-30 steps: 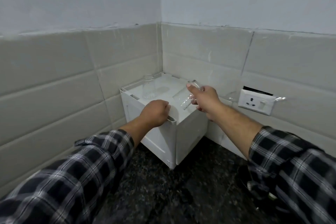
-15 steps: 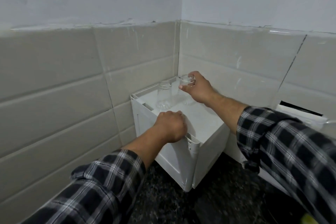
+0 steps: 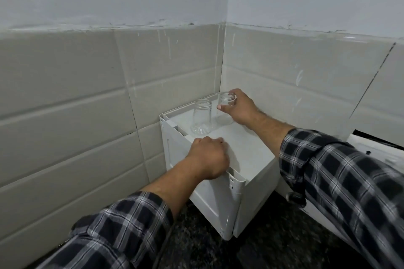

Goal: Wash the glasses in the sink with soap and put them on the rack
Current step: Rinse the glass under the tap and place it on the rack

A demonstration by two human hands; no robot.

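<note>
Nearest you, your left hand point(image 3: 207, 157) has its fingers curled over the near-left rim of the white rack point(image 3: 237, 180), which sits on the dark counter point(image 3: 273, 236) in the corner of the tiled wall point(image 3: 87, 94). Use that grip as your anchor: a light box like this would probably slide if the glass knocks it.

Across the flat top tray, the standing glass point(image 3: 201, 119) sits towards the far left, apparently mouth down and free of either hand. Nothing shows inside it, and no suds.

Just to its right, in the far corner, your right hand point(image 3: 240, 109) holds the held glass point(image 3: 225, 111). Thumb and fingers pinch round its upper end, with the thumb on the near side. It looks upright, mouth down and empty too. Its lower edge is at or very close to the tray, but you cannot tell whether it has landed.

This looks like the set-down, so lower it straight until the whole rim bears on the tray. Leave a gap from its neighbour so the two do not clink. Then spread your fingers and lift the hand straight up, not sideways. The tray holds only these two glasses, with bare room on its near right.
</note>
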